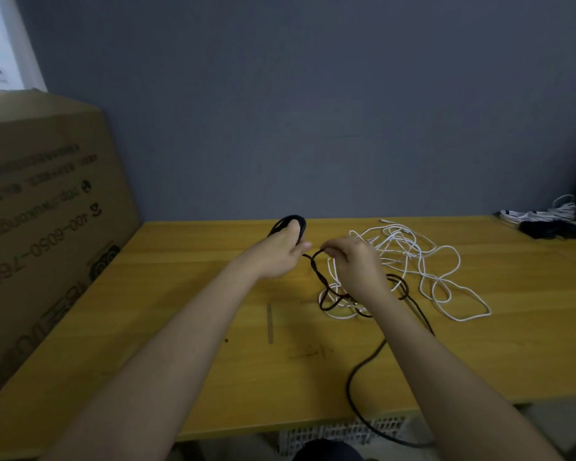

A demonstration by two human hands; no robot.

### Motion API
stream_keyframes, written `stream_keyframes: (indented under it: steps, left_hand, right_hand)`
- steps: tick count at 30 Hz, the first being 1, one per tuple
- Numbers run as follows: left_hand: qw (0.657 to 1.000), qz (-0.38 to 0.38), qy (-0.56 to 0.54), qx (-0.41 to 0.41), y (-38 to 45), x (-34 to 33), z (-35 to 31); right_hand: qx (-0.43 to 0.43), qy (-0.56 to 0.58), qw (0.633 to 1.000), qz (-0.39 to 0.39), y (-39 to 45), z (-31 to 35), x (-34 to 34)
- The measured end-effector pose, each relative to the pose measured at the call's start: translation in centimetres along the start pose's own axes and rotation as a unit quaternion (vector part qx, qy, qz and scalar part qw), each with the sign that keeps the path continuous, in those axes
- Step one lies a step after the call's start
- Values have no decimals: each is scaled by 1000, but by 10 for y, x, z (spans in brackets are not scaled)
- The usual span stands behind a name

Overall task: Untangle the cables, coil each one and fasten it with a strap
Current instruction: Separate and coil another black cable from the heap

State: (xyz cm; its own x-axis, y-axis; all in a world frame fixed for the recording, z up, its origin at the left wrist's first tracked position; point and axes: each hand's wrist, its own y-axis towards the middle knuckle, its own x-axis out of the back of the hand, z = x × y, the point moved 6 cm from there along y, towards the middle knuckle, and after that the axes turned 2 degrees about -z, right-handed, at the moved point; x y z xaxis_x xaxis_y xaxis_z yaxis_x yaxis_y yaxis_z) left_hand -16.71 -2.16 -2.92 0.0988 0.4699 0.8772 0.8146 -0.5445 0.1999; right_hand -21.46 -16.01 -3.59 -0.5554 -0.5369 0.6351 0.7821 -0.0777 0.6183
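Black cable (363, 371) overhangs table (213, 377) edge.

We see a black cable (326, 287) tangled with a white cable (446, 261) on the yellow wooden desk (187, 327), before a grey-blue wall (313, 111) and a brown cardboard box (47, 201).

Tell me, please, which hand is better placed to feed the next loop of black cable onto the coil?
Probably the right hand: it pinches the black cable, while the left hand holds the coil.
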Motion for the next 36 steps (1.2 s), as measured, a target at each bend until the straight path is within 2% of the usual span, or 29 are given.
stream_keyframes:
  steps: [4,6,10,13,17,19,21,23,26,28,29,31,32,34,36]
  left_hand:
    - [999,15,31,-6,-3,-1,5]
    - [997,-5,80,0,0,2,9]
    - [976,-128,171,40,3,23,32]
    - [957,-201,168,124,-5,42,62]
    - [938,-255,124,201,-14,52,79]
    - [939,-267,95,195,-12,51,75]
    - [946,-265,81,170,-7,49,62]
    - [954,-253,80,142,-3,46,45]
    - [962,-245,72,99,4,42,23]
    - [964,-243,76,76,7,40,11]
    - [965,-240,82,68,9,39,6]
    - [965,-236,97,65,11,38,-2]
    - [964,-235,104,65,11,38,-6]
    - [963,-234,115,62,12,37,-9]
    - [962,-238,122,58,12,36,-13]
  right_hand:
    - [-48,-41,998,-20,1,-15,14]
    - [-66,-69,995,-22,2,-22,17]
    - [-163,-36,984,-60,0,-60,30]
    - [-234,-22,968,-85,-9,-98,47]
    - [-277,-99,952,-86,-20,-117,61]
    - [-235,-120,961,-79,-16,-109,56]
    - [-129,-169,975,-60,-9,-91,47]
    - [-25,-243,969,-35,-5,-72,35]
    - [74,-255,961,-78,-1,-40,30]
    - [107,-191,971,-99,-1,-16,30]
    - [90,-127,983,-100,-1,-8,33]
    - [6,38,996,-85,0,2,40]
    - [-41,118,989,-80,-1,4,45]
    - [-121,268,954,-63,0,6,51]
    - [-189,420,887,-6,3,7,47]
